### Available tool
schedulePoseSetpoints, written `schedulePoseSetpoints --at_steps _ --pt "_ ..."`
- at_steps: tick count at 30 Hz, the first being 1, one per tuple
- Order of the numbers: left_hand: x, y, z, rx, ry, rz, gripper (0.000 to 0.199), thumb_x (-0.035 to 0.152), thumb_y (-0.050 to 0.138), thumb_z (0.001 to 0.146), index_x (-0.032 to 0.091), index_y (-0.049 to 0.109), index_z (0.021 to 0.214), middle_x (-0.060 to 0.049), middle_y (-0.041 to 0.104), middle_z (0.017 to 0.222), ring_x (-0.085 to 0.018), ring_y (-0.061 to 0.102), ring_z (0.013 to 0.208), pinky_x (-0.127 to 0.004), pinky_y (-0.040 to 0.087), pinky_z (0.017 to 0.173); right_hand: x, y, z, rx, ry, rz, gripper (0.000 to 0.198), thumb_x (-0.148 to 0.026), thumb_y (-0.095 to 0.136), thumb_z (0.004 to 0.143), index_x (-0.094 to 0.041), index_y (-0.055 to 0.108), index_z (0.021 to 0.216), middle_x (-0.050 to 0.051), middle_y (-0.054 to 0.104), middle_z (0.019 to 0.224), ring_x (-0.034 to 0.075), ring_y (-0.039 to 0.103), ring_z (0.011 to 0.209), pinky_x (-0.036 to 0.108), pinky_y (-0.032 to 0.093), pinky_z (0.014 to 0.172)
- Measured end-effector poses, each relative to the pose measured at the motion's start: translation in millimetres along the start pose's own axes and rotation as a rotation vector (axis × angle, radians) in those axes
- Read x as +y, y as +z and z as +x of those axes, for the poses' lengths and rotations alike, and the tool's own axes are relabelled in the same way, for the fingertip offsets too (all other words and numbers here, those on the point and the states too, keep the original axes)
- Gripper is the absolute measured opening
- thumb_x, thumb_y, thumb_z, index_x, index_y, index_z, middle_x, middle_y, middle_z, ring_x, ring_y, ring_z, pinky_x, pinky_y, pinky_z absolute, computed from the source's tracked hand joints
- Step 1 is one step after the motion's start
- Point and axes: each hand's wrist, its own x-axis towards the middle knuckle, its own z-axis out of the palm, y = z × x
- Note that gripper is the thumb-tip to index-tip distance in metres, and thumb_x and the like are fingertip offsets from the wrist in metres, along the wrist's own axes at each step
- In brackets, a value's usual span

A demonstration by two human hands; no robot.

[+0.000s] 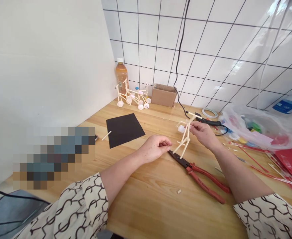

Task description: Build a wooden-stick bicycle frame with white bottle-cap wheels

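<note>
In my right hand (202, 132) a small bicycle frame made of pale wooden sticks (185, 136) is pinched and held up off the table. A whitish, pale disc-like piece (181, 128) shows on it beside my fingers. My left hand (159, 146) is closed, with thumb and fingers curled together; whatever they may hold is too small to see. Just below its fingertips lie long-nose pliers (185, 164) with red handles, their jaws under the stick frame.
Finished-looking stick bicycles (133, 96) stand by a tea bottle (121, 74) and a cardboard box (164, 95). Black card (124, 129) lies left. A black glue gun or soldering tool (210, 122), tape roll (209, 113), plastic bag (257, 127) and red sheet (291, 159) lie right.
</note>
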Motion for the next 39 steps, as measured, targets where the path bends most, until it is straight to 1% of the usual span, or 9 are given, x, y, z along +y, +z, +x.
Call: schedulePoseSetpoints --at_steps 4,11,14,18,24,28,33,36,39 --pt "-1.7 1.5 0.0 -0.002 0.005 -0.006 0.012 0.015 0.059 0.077 0.013 0.067 0.086 -0.005 0.069 0.084 -0.015 0.062 0.076 -0.027 0.047 0.074 2.9 -0.3 1.4 0.003 -0.001 -0.016 0.032 -0.046 0.056 0.076 -0.017 0.068 0.075 0.003 0.061 0.069 0.015 0.049 0.064 0.028 0.038 0.061" --pt "-1.6 1.1 0.8 -0.016 -0.008 -0.009 0.011 0.016 0.059 0.078 0.012 0.067 0.085 -0.005 0.069 0.083 -0.014 0.061 0.075 -0.027 0.047 0.073 10.9 2.3 3.7 0.004 -0.004 -0.019 0.031 -0.044 0.052 0.078 -0.017 0.068 0.077 0.004 0.065 0.074 0.018 0.055 0.072 0.030 0.042 0.069" --pt "-1.1 0.5 0.7 -0.011 -0.016 -0.026 0.010 0.017 0.060 0.078 0.013 0.067 0.084 -0.005 0.069 0.083 -0.015 0.061 0.075 -0.027 0.046 0.073 12.8 3.0 3.4 0.013 0.006 -0.033 0.031 -0.044 0.053 0.077 -0.017 0.068 0.077 0.004 0.064 0.073 0.017 0.053 0.068 0.029 0.040 0.064" --pt "-0.7 -0.6 0.1 -0.025 -0.029 -0.045 0.012 0.019 0.058 0.079 0.013 0.067 0.085 -0.005 0.069 0.081 -0.014 0.061 0.074 -0.027 0.046 0.071 11.2 4.1 1.0 0.003 0.009 -0.048 0.032 -0.045 0.052 0.078 -0.017 0.067 0.075 0.002 0.058 0.067 0.014 0.046 0.061 0.027 0.035 0.057" --pt "-1.1 -1.5 -0.2 -0.034 0.011 -0.069 0.013 0.023 0.058 0.080 0.014 0.067 0.082 -0.004 0.068 0.080 -0.013 0.060 0.072 -0.026 0.046 0.071 4.1 6.8 -2.3 -0.031 -0.007 -0.048 0.032 -0.044 0.050 0.080 -0.017 0.066 0.075 0.001 0.057 0.066 0.013 0.044 0.060 0.027 0.035 0.057" --pt "0.5 -1.6 -0.7 -0.034 -0.013 -0.053 0.013 0.023 0.060 0.078 0.013 0.067 0.084 -0.004 0.068 0.079 -0.013 0.059 0.070 -0.026 0.046 0.069 2.8 8.3 -2.1 -0.044 -0.020 -0.041 0.032 -0.043 0.050 0.081 -0.017 0.065 0.070 0.003 0.060 0.070 0.014 0.049 0.064 0.027 0.038 0.061" --pt "0.3 -4.5 0.1 -0.105 -0.045 -0.053 0.010 0.019 0.062 0.075 0.012 0.066 0.082 -0.004 0.068 0.078 -0.013 0.059 0.069 -0.025 0.045 0.068 2.7 9.3 -6.0 -0.040 -0.041 -0.041 0.031 -0.043 0.050 0.081 -0.017 0.066 0.074 0.005 0.063 0.076 0.016 0.053 0.070 0.028 0.039 0.065" --pt "-3.2 -7.0 1.7 -0.162 -0.058 -0.063 0.009 0.014 0.063 0.072 0.012 0.066 0.080 -0.003 0.067 0.075 -0.012 0.058 0.067 -0.025 0.046 0.068 2.2 9.9 -10.9 -0.029 -0.051 -0.057 0.030 -0.043 0.051 0.081 -0.018 0.065 0.074 0.003 0.061 0.073 0.016 0.050 0.068 0.028 0.038 0.063" --pt "-5.6 -9.2 2.3 -0.217 -0.061 -0.037 0.013 0.012 0.064 0.069 0.013 0.066 0.082 -0.002 0.065 0.073 -0.012 0.057 0.065 -0.024 0.045 0.065 1.9 10.9 -14.3 -0.038 -0.058 -0.078 0.030 -0.043 0.051 0.081 -0.018 0.064 0.072 0.002 0.056 0.067 0.014 0.047 0.063 0.027 0.035 0.060"
